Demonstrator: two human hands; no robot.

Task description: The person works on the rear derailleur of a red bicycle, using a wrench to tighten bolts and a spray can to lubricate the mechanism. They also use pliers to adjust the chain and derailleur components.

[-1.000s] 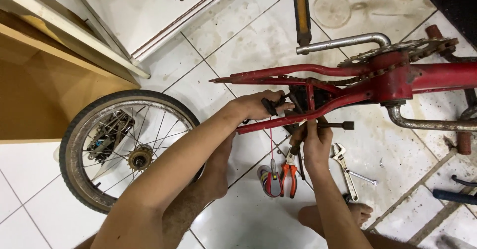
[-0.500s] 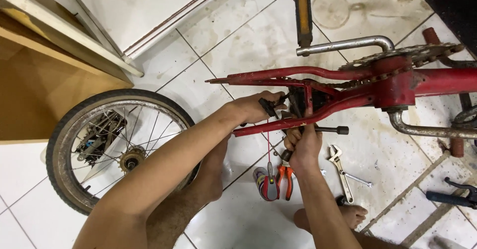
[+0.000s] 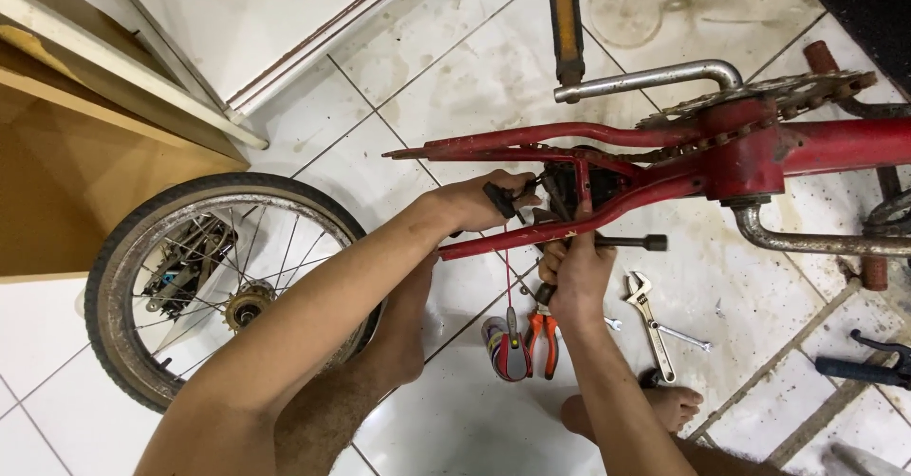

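Note:
A red bicycle frame [image 3: 664, 144] lies across the tiled floor with its rear stays pointing left. My left hand [image 3: 479, 201] grips a small black part at the brake between the stays. My right hand [image 3: 574, 267] is closed around a black-handled socket wrench [image 3: 636, 242] just under the lower stay. A thin red cable [image 3: 506, 277] hangs down from the brake toward the tools below.
A detached spoked wheel [image 3: 228, 286] lies at the left by a wooden cabinet [image 3: 85, 172]. Orange-handled pliers [image 3: 543, 338], an adjustable wrench [image 3: 650, 315] and a small spanner [image 3: 685, 336] lie below the frame. Crank arm with pedal [image 3: 569, 30] sits above. My legs and foot [image 3: 664, 405] are underneath.
The view has shifted slightly, so the frame and wheel sit a little lower and to the left. Both hands stay at the brake area, my right hand still on the wrench.

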